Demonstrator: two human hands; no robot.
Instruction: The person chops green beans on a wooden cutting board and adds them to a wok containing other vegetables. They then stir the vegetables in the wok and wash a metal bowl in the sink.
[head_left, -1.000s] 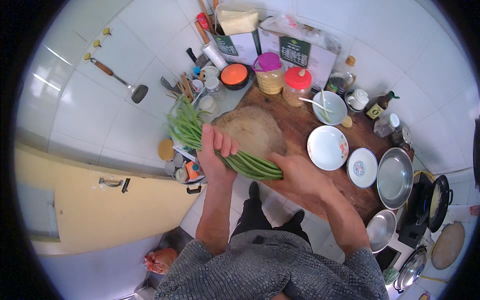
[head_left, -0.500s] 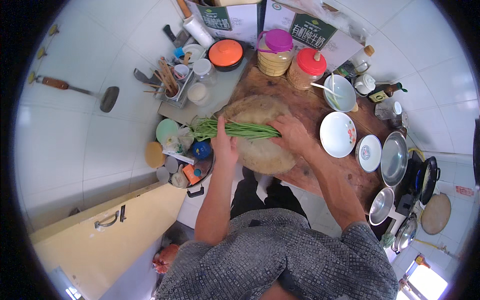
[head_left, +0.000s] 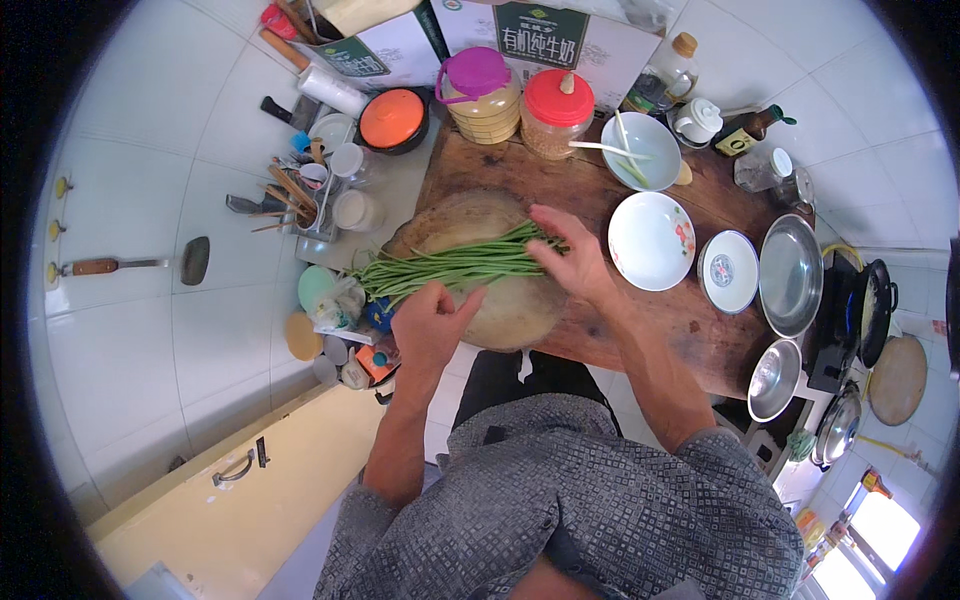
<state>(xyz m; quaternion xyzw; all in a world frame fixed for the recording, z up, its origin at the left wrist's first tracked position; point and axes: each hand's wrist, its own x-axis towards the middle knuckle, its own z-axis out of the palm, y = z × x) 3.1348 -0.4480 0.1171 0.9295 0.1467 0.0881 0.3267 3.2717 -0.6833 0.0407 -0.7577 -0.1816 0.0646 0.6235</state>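
A bundle of long green beans (head_left: 450,259) lies across a round wooden chopping board (head_left: 510,318), its strands slightly fanned out toward the left. At the bundle's near side is my left hand (head_left: 428,322), its thumb stretched to the right and apart from the bent fingers; nothing shows between them. My right hand (head_left: 572,258) is at the right end of the beans, fingers and thumb spread, the fingertips against the bean ends. The left ends of the beans reach past the board's edge.
Right of the board stand a floral white bowl (head_left: 650,242), a smaller bowl (head_left: 728,272) and metal basins (head_left: 790,275). Behind are a red-lidded jar (head_left: 556,115), a purple-lidded jar (head_left: 482,95) and an orange-lidded pot (head_left: 392,118). A utensil holder (head_left: 318,215) stands at left.
My left hand has let go of the beans and moved to their near side, thumb out. My right hand has opened at the bean ends. The bundle has loosened, and the view has shifted.
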